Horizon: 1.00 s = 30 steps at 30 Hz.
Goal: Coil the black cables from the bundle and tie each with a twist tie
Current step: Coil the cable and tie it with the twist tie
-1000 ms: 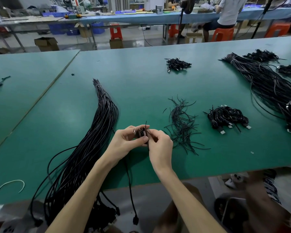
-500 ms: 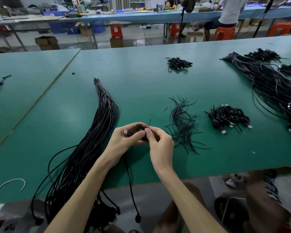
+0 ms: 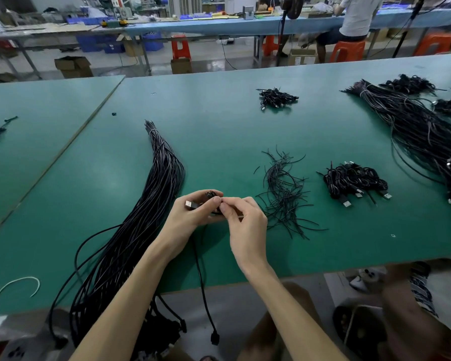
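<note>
left hand (image 3: 190, 220) clasps coiled cable (image 3: 213, 195) — plug (image 3: 188, 204) pointing left, tail hanging down; right hand (image 3: 246, 225) pinches it.

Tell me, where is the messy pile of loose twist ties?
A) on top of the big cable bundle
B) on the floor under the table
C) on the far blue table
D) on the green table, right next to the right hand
D: the loose twist ties lie spread on the green table, just right of the right hand.
</note>
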Tool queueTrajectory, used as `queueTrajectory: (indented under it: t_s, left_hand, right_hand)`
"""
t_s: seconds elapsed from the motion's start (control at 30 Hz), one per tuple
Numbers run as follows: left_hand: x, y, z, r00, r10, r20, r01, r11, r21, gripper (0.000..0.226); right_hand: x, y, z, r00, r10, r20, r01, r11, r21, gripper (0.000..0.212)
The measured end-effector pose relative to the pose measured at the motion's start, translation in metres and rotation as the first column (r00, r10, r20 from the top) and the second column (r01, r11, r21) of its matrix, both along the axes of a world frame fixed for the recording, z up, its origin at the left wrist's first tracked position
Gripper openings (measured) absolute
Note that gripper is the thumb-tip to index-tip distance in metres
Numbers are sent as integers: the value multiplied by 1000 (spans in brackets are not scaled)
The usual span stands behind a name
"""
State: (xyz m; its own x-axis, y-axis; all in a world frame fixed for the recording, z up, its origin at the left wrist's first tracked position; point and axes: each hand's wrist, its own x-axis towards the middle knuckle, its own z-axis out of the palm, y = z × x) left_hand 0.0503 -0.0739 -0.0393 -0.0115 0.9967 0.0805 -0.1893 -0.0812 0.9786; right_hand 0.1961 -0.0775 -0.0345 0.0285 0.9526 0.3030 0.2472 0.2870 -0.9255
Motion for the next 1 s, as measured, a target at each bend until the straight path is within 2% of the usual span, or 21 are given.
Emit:
queueTrajectory:
  t_s: [0.3, 0.47, 0.7, 0.83, 1.0]
  left_hand:
    - [-2, 0, -2, 1000, -5, -10, 6, 1000, 22, 36]
    - [-1, 1, -3, 1000, 18, -20, -17, 1000, 22, 29]
    - [-1, 4, -5, 995, 98, 8, -99, 994, 41, 27]
    - [-1, 5, -6, 985, 173, -24, -173, 985, 29, 23]
    - [-1, 5, -7, 978, 209, -18, -208, 978, 27, 26]
  right_hand:
    - [0, -3, -2, 996, 67, 63, -70, 996, 52, 15]
    - [0, -1, -3, 995, 72, 64, -74, 997, 30, 12]
    - [2, 1, -5, 989, -40, -143, 23, 992, -121, 7]
    - [2, 0, -4, 990, -28, -141, 10, 992, -129, 7]
    - [2, 2, -6, 989, -129, -78, 120, 986, -113, 15]
